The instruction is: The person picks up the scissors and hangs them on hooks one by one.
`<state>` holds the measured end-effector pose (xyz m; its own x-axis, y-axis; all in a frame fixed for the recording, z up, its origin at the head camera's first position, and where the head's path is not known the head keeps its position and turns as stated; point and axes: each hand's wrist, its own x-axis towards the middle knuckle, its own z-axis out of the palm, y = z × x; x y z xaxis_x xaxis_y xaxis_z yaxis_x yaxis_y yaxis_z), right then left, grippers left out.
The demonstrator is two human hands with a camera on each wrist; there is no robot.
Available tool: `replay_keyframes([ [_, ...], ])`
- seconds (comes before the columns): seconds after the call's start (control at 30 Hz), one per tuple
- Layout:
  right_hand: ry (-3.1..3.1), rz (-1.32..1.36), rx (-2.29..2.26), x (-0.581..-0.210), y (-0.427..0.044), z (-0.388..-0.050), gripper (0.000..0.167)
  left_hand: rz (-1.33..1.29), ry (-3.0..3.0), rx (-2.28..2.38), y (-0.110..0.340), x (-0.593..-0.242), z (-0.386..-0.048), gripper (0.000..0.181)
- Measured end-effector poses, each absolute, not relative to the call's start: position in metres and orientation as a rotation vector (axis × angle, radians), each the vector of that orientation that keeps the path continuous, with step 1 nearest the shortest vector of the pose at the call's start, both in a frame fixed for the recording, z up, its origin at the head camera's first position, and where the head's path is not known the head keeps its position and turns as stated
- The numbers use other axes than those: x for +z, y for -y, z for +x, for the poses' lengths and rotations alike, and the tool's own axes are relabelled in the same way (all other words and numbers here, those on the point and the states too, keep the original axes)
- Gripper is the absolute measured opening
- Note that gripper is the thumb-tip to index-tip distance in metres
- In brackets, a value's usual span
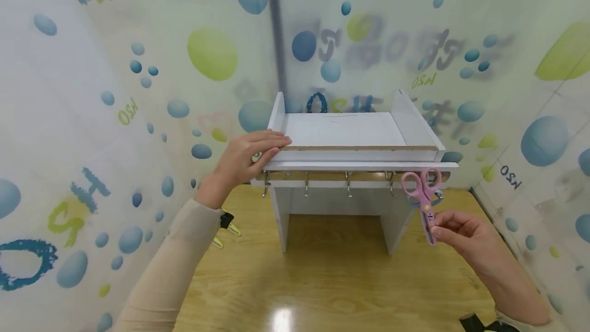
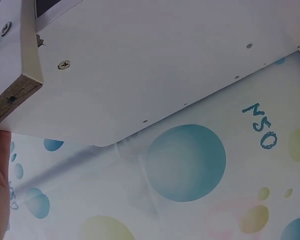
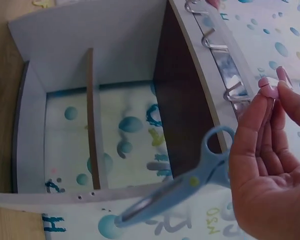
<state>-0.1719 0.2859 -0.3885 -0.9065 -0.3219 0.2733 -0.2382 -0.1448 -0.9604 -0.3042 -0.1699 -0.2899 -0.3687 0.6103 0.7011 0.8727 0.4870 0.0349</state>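
Observation:
A white shelf unit with a metal rail of several hooks along its front stands on the table. My left hand rests on the shelf's left front corner, fingers extended over the top. In the left wrist view only its edge shows beside the white panel. My right hand pinches pink scissors by the blade end between thumb and fingers, loops upward, in front of the rail's right end. Behind them is a pair of blue scissors, closed, apparently hanging at the rail's right end; their upper loop is partly hidden.
Under my left forearm, a yellow item lies partly hidden on the wooden table. Patterned sheeting with blue and green spots surrounds the table at the back and sides. The shelf's side panel reaches down to the tabletop.

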Motion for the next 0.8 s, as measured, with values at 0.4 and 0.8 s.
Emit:
replay_keyframes([
  [0.4, -2.143, -0.687, -2.155, -0.402, -0.255, -0.171, 0.033, -1.189, 2.148, -0.548, 0.172, -0.291, -0.303, 0.030],
  [0.8, -2.169, -0.687, -2.137, -0.416, -0.241, -0.175, 0.029, -1.209, 2.102, -0.557, 0.171, -0.291, -0.305, 0.029],
])
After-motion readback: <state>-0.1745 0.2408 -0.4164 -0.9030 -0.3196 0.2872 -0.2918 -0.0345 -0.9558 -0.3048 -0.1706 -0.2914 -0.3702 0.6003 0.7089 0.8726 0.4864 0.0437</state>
